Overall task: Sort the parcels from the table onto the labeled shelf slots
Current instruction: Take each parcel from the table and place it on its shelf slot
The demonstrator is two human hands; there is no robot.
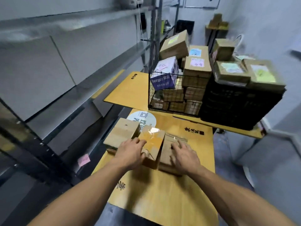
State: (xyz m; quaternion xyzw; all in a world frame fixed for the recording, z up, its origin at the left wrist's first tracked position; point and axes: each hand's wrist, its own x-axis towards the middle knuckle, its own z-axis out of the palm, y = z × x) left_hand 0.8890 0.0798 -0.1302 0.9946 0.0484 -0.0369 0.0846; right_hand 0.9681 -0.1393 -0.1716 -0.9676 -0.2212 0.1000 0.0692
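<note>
Three cardboard parcels lie side by side on the yellow table (162, 190). A plain brown parcel (122, 132) is on the left, a tape-covered shiny parcel (154, 141) stands in the middle, and a flat brown parcel (169, 154) is on the right. My left hand (130, 152) rests on the middle parcel's left edge, fingers curled over it. My right hand (184, 156) lies spread on top of the flat right parcel. A grey metal shelf (73, 88) with dividers runs along the left; a pink label (83, 159) sticks to its lower rail.
Behind the parcels stands a wire basket (162, 95) full of boxes, with more labelled boxes piled on top. Beside it a black crate (236, 108) carries several wrapped parcels. A second yellow board (130, 90) lies at the back left. Grey floor lies on the right.
</note>
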